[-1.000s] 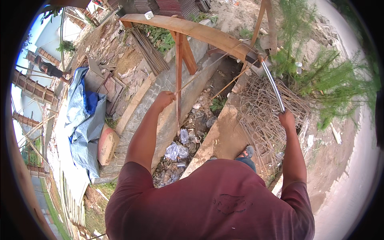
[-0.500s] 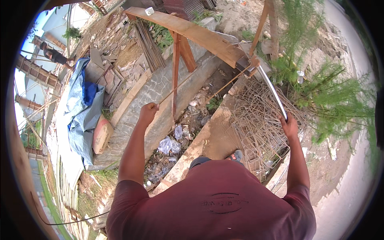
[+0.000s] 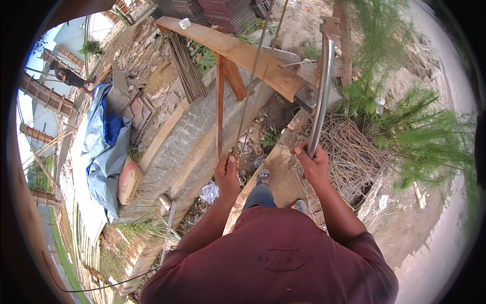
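Note:
My left hand is closed around a thin steel rod, which reaches up past the top edge of the view. The rod looks doubled, as two near-parallel lengths. In my right hand is the lower end of a shiny metal bar with a notched head, a rebar bender, held upright. Beyond my hands runs a wooden plank bench with a dark metal plate at its near end; the bender stands apart from or just in front of that plate, I cannot tell which.
A heap of bent steel stirrups lies right of my feet. Left are a blue tarp and a filled sack. Rubble and plastic litter fill the ditch beside a concrete ledge. Feathery green branches hang right. Another person is far left.
The bender has come up off the plate at the bench end. My right hand has moved left and my left hand right, closer together. The rod has swung from the bench to upright.

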Tool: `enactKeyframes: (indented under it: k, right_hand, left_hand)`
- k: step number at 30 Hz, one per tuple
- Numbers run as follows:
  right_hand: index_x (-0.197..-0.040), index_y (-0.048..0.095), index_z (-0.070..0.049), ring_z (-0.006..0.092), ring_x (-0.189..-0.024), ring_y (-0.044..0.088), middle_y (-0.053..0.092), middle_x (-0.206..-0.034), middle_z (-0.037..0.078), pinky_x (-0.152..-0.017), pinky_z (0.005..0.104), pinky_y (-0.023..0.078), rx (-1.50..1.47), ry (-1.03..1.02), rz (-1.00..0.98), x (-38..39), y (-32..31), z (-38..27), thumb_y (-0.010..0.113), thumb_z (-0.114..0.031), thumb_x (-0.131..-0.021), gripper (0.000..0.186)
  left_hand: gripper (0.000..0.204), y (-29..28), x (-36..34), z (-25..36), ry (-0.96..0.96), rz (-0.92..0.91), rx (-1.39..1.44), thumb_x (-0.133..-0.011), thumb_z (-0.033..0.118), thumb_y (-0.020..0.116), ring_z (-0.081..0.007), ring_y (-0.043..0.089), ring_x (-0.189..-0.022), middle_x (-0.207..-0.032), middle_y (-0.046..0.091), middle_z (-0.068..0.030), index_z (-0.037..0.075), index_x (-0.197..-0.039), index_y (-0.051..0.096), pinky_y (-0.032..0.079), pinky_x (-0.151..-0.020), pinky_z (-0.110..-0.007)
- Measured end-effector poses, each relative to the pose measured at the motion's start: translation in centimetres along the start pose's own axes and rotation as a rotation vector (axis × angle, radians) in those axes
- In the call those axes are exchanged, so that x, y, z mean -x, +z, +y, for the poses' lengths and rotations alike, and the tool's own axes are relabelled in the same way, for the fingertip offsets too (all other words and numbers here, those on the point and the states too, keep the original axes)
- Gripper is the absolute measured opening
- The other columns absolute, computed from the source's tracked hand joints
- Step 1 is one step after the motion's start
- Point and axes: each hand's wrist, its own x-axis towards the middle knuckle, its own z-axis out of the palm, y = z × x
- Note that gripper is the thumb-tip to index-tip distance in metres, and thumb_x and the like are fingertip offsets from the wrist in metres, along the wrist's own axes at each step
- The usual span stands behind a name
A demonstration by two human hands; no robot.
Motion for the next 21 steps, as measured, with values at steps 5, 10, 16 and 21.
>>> enactKeyframes:
  k: [5, 10, 16, 21]
  right_hand:
    - [-0.100, 0.055, 0.000, 0.0161, -0.082, 0.060, 0.064, -0.091, 0.009, -0.079, 0.0302, 0.047, -0.336, -0.202, -0.041, -9.8, 7.0, -7.4, 0.064, -0.016, -0.087, 0.022]
    - [-0.084, 0.047, -0.007, 0.0127, -0.048, 0.046, 0.047, -0.059, 0.003, -0.047, 0.0280, 0.040, -0.363, -0.138, 0.118, -15.4, 6.3, -8.4, 0.063, -0.016, -0.088, 0.019]
    - [-0.088, 0.049, -0.005, 0.0128, -0.049, 0.046, 0.047, -0.059, 0.004, -0.045, 0.0272, 0.038, -0.224, -0.185, 0.300, -14.7, -2.2, -7.4, 0.063, -0.011, -0.086, 0.016]
    - [-0.084, 0.051, -0.004, 0.0111, -0.048, 0.046, 0.048, -0.058, 0.003, -0.044, 0.0251, 0.036, -0.081, -0.253, 0.447, -12.5, -3.7, -10.0, 0.063, -0.009, -0.084, 0.013]
  left_hand:
    - [0.021, 9.1, -5.8, 0.8, 0.134, -0.272, 0.340, -0.096, 0.015, 0.045, -0.0044, 0.038, -0.065, -0.077, 0.046, 0.0033, 0.001, -0.109, 0.056, 0.034, -0.060, -0.021]
    - [0.030, 14.2, -10.4, -2.6, 0.080, -0.595, 0.361, -0.091, 0.007, 0.047, -0.0113, 0.048, -0.086, -0.102, 0.052, -0.0041, 0.002, -0.120, 0.051, 0.041, -0.078, -0.029]
    - [0.046, 13.5, -24.8, 6.8, 0.695, -0.474, 0.102, -0.083, 0.007, 0.054, -0.0276, 0.046, -0.116, -0.123, 0.049, -0.0167, -0.002, -0.127, 0.044, 0.033, -0.100, -0.037]
    - [0.058, 22.0, -36.3, 23.9, 1.245, -0.402, 0.187, -0.089, 0.029, 0.058, -0.0264, 0.038, -0.126, -0.134, 0.042, -0.0152, 0.004, -0.136, 0.036, 0.029, -0.103, -0.040]
